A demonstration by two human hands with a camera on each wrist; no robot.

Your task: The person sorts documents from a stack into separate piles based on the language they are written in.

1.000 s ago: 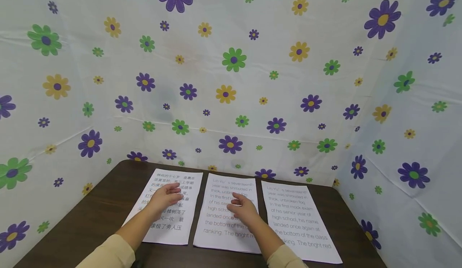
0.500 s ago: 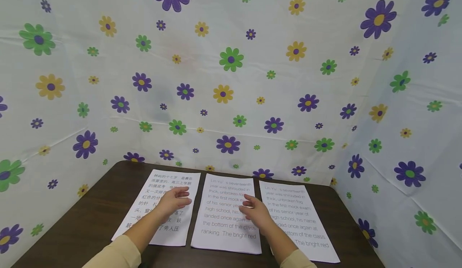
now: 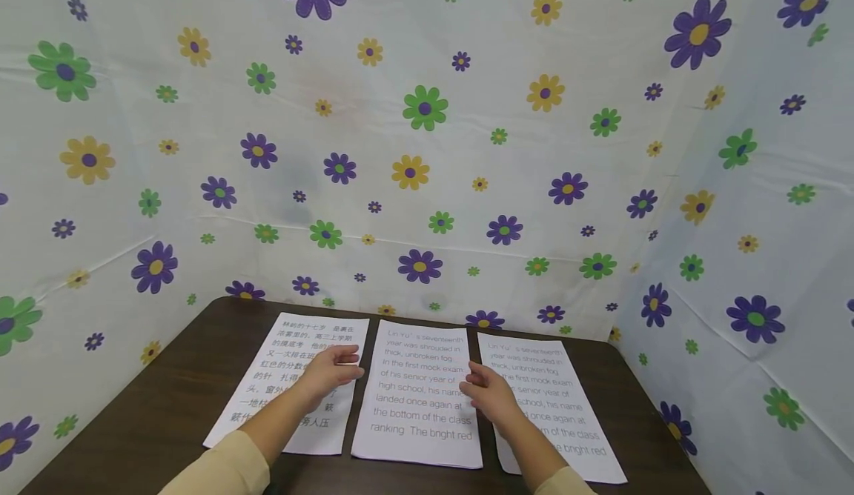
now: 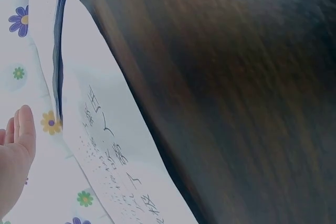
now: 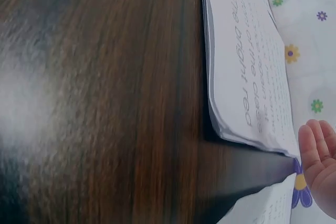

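Note:
Three paper stacks lie in a row on a dark table. The left stack has Chinese print; the middle stack and right stack carry English print. My left hand hovers over the left stack's right side, fingers loosely bent toward the middle stack and holding nothing. Between the middle and right stacks is my right hand, its relaxed fingers close to the middle stack's right edge. Whether they touch it, I cannot tell. Both wrist views show the left hand and right hand raised with nothing in them.
The dark wood table has rounded back corners. A white cloth with purple, green and yellow flowers hangs behind it and on both sides. Narrow strips of table separate the stacks. Light sleeves cover the forearms.
Both hands have moved to the right, the right hand from over the middle stack toward the gap beside it. The head view has turned slightly right. The papers stay in place.

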